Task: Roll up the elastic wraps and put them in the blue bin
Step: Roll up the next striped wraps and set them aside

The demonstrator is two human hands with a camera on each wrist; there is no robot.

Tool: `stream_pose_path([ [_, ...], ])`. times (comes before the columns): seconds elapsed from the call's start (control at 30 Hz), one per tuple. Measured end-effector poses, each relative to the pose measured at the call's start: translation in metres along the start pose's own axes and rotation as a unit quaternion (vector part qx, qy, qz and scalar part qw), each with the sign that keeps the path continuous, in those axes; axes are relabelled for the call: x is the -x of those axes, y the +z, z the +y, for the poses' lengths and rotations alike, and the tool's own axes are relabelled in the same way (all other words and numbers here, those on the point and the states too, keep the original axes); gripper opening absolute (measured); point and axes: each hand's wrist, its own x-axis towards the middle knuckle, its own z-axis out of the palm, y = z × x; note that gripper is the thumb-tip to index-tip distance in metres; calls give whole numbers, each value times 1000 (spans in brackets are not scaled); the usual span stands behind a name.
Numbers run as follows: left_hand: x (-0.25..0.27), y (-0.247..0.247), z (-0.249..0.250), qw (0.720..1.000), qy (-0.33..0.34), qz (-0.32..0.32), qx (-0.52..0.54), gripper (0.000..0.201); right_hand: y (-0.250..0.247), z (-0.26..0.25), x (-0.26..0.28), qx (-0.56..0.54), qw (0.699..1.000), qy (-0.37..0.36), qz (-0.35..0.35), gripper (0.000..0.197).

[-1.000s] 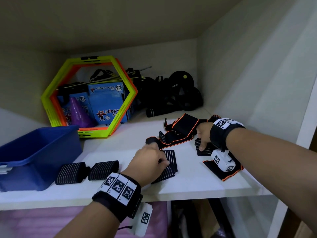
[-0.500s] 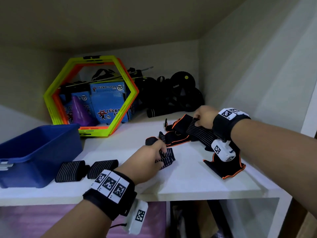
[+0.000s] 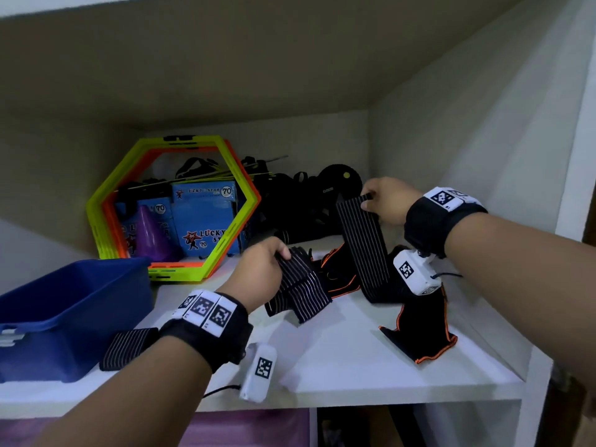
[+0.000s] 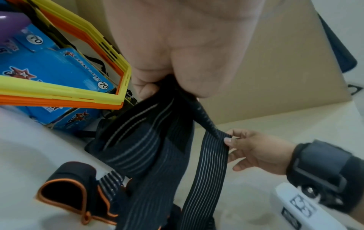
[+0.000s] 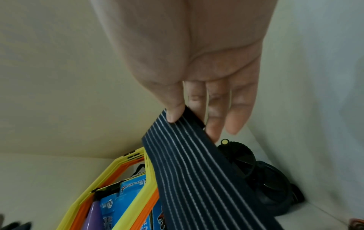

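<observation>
stretching a striped wrap above the shelf
my left hand (image 3: 258, 272) grips one bunched end of the elastic wrap (image 3: 362, 250); my right hand (image 3: 385, 200) pinches the other end

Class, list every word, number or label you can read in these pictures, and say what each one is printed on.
"LUCKY STAR": on the blue boxes inside the hexagon frames.
"70": in white circles on the same boxes.
Smaller print on the boxes: too blurred to read.
White label on the black gear at the back: too small to read.
Square black-and-white code markers on the wristbands: patterns, not text.
</observation>
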Motion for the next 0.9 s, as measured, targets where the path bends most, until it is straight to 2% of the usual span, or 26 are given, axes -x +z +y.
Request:
stream_pose_path([
  [0.17,-9,-11,7,990,-44,24,132,36,5,-16,17,-106,993,41,11,2],
  [0.3,-15,-17,2,978,-60,16,197,23,9,-30,27,-140,990,29,12,19],
  [0.37,-11,-22,-3,982,-52,-22,182,38,12,-38,30,-136,990,23,12,25],
  [0.47,-5,-29,-14,989,-6,-82,119,71,19,-52,34,-122,992,23,11,16],
  [0.53,-5,-32,-24,993,32,-97,57,75,24,-61,37,-124,992,22,11,12],
  [0.63,-1,-38,-34,991,55,-115,43,58,35,-75,43,-162,986,38,11,15],
  [0.77,2,-46,-47,993,105,-46,15,27,48,-91,49,-164,986,40,-7,12],
  [0.9,1,-51,-59,991,123,-37,33,17,59,-102,55,-162,986,42,-9,6],
])
